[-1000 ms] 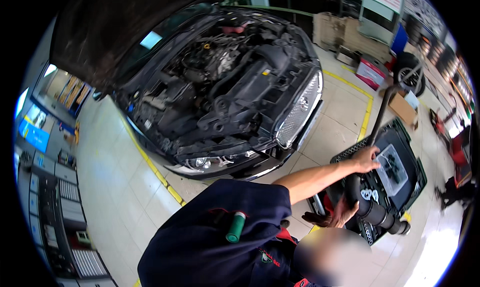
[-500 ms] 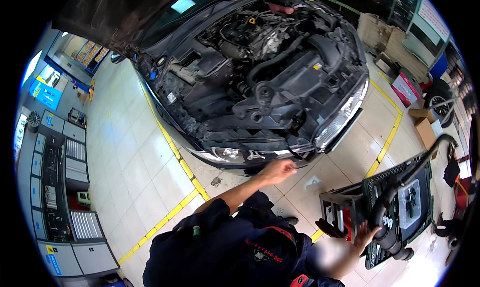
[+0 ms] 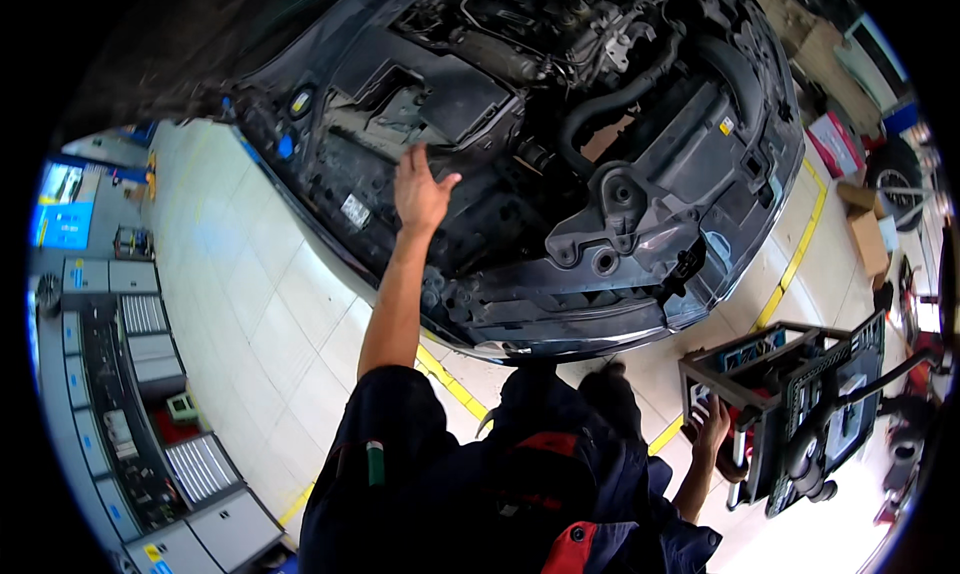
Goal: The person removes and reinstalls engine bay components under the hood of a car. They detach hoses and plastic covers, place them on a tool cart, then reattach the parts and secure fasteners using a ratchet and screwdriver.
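My left hand point(image 3: 420, 189) is stretched up into the open engine bay point(image 3: 600, 124) of a dark car. Its fingers are spread over a black plastic cover near the car's front left corner, and it holds nothing. My right hand point(image 3: 712, 424) is low at my side, closed on the frame of a black tool cart point(image 3: 800, 374) standing to the right of the car's nose. The front bumper point(image 3: 560, 339) is right in front of my body. A green pen point(image 3: 375, 464) sits in my left sleeve pocket.
Yellow floor lines point(image 3: 450, 379) run under the car's nose on pale tiles. Grey tool cabinets point(image 3: 150, 374) line the wall at the left. A tyre point(image 3: 895, 174) and cardboard boxes point(image 3: 865, 239) lie at the far right.
My left hand left the top of the tool cart and swung up into the engine bay. The view has come closer over the car. My right hand stays at the cart.
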Demonstrator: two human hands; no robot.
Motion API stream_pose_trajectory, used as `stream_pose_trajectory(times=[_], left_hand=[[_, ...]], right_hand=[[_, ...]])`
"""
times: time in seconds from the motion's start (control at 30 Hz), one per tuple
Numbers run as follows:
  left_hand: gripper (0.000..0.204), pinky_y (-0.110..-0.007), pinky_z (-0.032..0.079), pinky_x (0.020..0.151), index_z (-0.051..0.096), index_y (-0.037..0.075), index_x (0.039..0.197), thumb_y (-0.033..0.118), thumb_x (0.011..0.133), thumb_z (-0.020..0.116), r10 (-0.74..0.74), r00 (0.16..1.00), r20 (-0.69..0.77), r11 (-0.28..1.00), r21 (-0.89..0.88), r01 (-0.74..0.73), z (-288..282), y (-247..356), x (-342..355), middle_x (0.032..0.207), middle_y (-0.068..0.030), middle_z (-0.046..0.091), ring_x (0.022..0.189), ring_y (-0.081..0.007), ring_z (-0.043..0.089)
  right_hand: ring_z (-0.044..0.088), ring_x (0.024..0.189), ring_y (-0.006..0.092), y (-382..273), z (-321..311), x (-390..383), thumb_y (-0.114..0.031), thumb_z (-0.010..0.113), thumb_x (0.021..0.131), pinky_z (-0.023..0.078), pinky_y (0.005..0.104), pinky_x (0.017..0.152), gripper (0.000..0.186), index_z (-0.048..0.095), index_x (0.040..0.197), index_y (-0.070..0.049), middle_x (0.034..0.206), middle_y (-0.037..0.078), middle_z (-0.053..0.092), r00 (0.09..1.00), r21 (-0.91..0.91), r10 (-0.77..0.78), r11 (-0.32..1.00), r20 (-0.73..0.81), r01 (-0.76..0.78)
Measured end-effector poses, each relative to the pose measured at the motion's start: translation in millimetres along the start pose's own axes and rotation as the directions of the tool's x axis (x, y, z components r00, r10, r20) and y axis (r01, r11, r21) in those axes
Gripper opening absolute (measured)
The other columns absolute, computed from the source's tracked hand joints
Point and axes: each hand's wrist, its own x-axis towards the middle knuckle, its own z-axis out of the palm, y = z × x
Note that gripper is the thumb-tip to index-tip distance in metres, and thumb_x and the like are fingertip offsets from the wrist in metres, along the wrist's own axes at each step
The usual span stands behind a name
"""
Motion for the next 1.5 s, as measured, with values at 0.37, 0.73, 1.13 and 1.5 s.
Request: stream_pose_trajectory(times=[0.37, 0.73, 1.13, 1.5], left_hand=[[0.059, -0.050, 0.050, 0.091, 0.055, 0.004, 0.118, 0.041, 0.083, 0.084, 0.077, 0.992, 0.096, 0.988, 0.125, -0.089, 146.8, 47.4, 152.3, 0.127, -0.0189, 0.053, 0.117, -0.0426, 0.055], [0.070, -0.055, 0.038, 0.108, 0.038, -0.001, 0.153, 0.047, 0.104, 0.051, -0.068, 0.997, 0.047, 0.995, 0.079, 0.064, 303.9, 90.5, 321.5, 0.148, -0.0289, 0.045, 0.130, -0.0488, 0.045], [0.068, -0.053, 0.040, 0.105, 0.041, -0.003, 0.151, 0.044, 0.104, 0.052, -0.091, 0.995, 0.051, 0.994, 0.062, 0.088, 288.0, 46.0, 348.1, 0.142, -0.0294, 0.049, 0.125, -0.0482, 0.048], [0.068, -0.052, 0.040, 0.108, 0.047, 0.001, 0.146, 0.044, 0.096, 0.066, -0.133, 0.990, 0.038, 0.991, -0.008, 0.133, 163.0, -36.4, 297.7, 0.140, -0.0211, 0.053, 0.125, -0.0425, 0.051]], right_hand=[[0.072, 0.084, 0.0200, -226.3, 270.8, 149.9, -0.018, 0.064, 0.101, 0.057, 0.0330, 0.075, 0.026, 0.067, 0.119, 0.001, 0.097, 0.014, 0.074, 0.837, -0.135, -0.489, 0.838, 0.247, 0.529], [0.051, 0.134, 0.0399, -456.5, 630.5, 296.9, -0.044, 0.066, 0.098, 0.040, 0.0423, 0.113, 0.072, 0.043, 0.147, 0.003, 0.142, 0.026, 0.053, 0.571, 0.239, -0.681, 0.713, 0.457, 0.659], [0.061, 0.117, 0.0419, -462.8, 728.8, 276.2, -0.047, 0.058, 0.099, 0.048, 0.0437, 0.100, 0.057, 0.060, 0.127, 0.002, 0.128, 0.021, 0.064, 0.558, 0.324, -0.642, 0.758, 0.525, 0.566], [0.065, 0.098, 0.0277, -402.7, 762.1, 144.9, -0.053, 0.050, 0.103, 0.050, 0.0380, 0.091, 0.065, 0.063, 0.122, 0.008, 0.107, 0.019, 0.069, 0.463, 0.467, -0.810, 0.585, 0.358, 0.663]])
